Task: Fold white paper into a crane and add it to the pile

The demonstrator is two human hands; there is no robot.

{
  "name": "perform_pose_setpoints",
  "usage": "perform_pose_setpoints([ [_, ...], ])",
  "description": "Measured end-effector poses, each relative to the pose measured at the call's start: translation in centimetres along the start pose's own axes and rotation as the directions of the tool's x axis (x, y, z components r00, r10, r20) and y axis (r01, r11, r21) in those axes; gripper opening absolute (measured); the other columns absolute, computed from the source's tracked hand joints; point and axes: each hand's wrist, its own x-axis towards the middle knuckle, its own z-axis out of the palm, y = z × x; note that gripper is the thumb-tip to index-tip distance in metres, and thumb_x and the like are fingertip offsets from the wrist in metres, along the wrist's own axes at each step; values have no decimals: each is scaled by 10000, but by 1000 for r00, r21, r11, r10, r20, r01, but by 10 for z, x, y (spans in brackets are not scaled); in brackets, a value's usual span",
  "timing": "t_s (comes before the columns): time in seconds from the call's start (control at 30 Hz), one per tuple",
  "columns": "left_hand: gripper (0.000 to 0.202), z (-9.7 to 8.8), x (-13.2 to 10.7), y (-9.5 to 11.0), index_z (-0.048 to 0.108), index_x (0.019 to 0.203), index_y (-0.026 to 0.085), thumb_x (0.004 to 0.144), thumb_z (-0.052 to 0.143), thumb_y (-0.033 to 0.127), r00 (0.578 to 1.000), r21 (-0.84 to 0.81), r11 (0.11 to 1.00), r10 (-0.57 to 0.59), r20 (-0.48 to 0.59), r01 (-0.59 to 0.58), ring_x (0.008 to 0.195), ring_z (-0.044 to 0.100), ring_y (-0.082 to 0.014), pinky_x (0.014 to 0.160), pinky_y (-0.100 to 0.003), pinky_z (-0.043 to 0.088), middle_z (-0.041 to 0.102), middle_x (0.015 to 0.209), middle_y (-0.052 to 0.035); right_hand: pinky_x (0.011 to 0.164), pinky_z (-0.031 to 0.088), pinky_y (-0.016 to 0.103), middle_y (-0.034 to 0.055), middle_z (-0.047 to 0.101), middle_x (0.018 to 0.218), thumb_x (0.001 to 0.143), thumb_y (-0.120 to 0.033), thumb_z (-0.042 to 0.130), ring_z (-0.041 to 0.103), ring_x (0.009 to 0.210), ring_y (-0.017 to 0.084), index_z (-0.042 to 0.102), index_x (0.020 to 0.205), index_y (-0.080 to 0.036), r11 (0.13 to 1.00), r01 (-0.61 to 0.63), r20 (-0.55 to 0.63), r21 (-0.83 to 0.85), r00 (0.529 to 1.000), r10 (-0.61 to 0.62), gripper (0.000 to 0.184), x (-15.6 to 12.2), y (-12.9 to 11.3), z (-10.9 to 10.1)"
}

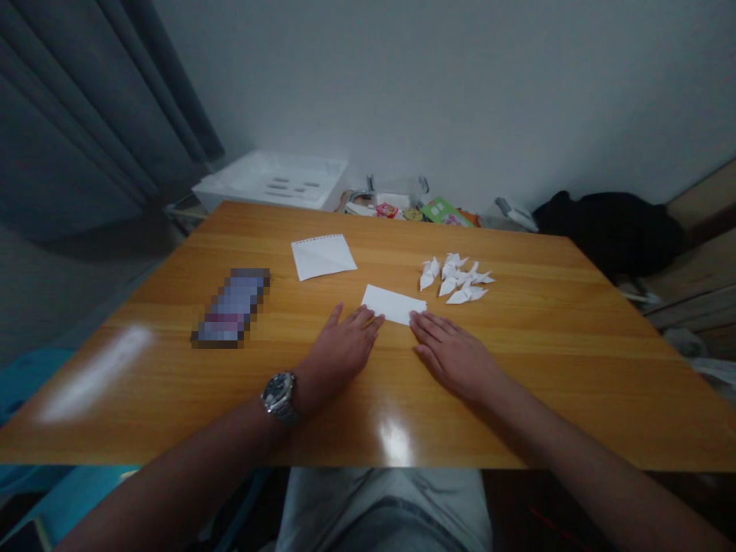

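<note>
Basically, narrow white paper rectangle [394, 303] is touched at its near edge, mid glossy yellow-brown wooden table [575, 330], by left hand [345, 342] and right hand [454, 353]; fingers extended, nothing gripped. Could be skewed by uneven pressure; small white folded-paper figures [451, 283], far right, could be knocked by rightward sweep.

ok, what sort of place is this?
Likely a room in a home, though I can't be sure: a glossy wooden table near a plain wall, a long grey curtain to the left, and assorted household-looking items behind the tabletop.
</note>
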Motion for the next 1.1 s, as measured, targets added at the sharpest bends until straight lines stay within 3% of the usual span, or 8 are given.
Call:
perform_pose_setpoints([
  [0.17, 453, -5, -1, -6, 519, 1447, 158, 1047, 308, 167, 1000, -9, 1000, 17, 6, -17, 1399, 471, -278, 1177, -571, 300, 563, 1463, -140, 1213, 362, 473, 125, 438, 1586, 1063, -335, 346, 433, 1458, 272, 483, 1506, -101, 1000, -24, -1, 6, 1000, 24, 519, -13, 5, 2],
  [0.33, 439, -17, -2, -9, 588, 1381, 117, 992, 384, 132, 994, 57, 993, -107, 30, 105, 1349, 504, -342, 1147, -615, 314, 595, 1409, -173, 1220, 352, 475, 134, 441, 1583, 1056, -350, 385, 419, 1467, 273, 484, 1510, -123, 997, -25, -19, 73, 999, 26, 517, -12, 4, 2],
  [0.57, 415, -15, 1, -6, 596, 1340, 29, 988, 395, 115, 997, 86, 994, -71, 35, 68, 1248, 563, -310, 1071, -467, 419, 607, 1339, -229, 1221, 349, 497, 122, 413, 1596, 1058, -394, 389, 402, 1478, 269, 437, 1544, -154, 993, -33, -7, 114, 999, 34, 544, -14, 5, 4],
  [0.8, 338, -16, 3, -5, 665, 1179, -8, 966, 414, 72, 993, 102, 989, -110, 30, 106, 1163, 603, -322, 1010, -455, 476, 622, 1271, -260, 1234, 320, 507, 91, 395, 1609, 1067, -421, 364, 370, 1496, 257, 401, 1565, -192, 978, -57, -19, 200, 998, 62, 550, -17, 6, 10],
  [0.9, 368, -11, 5, -5, 621, 1260, -18, 1009, 406, 145, 990, 121, 984, -124, -69, 132, 1279, 540, -343, 1098, -474, 421, 550, 1394, -276, 1232, 319, 519, 94, 407, 1603, 1063, -417, 371, 369, 1496, 269, 411, 1559, -178, 980, -78, -34, 185, 996, 85, 552, -16, 2, 13],
  [0.97, 419, -7, 7, -3, 556, 1369, 31, 1046, 405, 250, 989, 69, 993, -85, -119, 93, 1331, 510, -314, 1141, -443, 393, 540, 1443, -221, 1229, 325, 519, 119, 425, 1591, 1056, -410, 390, 381, 1489, 282, 438, 1541, -139, 982, -97, -38, 160, 994, 104, 557, -14, -4, 12],
  [1.03, 439, -3, 7, 0, 524, 1419, 103, 1058, 418, 329, 994, -9, 1000, -6, -107, 5, 1329, 524, -271, 1146, -402, 396, 563, 1447, -156, 1235, 310, 521, 134, 460, 1569, 1050, -391, 406, 394, 1481, 288, 469, 1521, -124, 984, -97, -47, 148, 993, 105, 545, -13, -14, 11],
  [1.1, 491, 0, 6, 3, 479, 1468, 149, 1053, 438, 407, 997, -54, 998, 26, -73, -30, 1344, 522, -271, 1160, -426, 380, 555, 1464, -146, 1230, 315, 528, 137, 489, 1550, 1040, -397, 433, 417, 1467, 291, 493, 1507, -142, 984, -74, -54, 163, 995, 84, 535, -12, -23, 8],
])
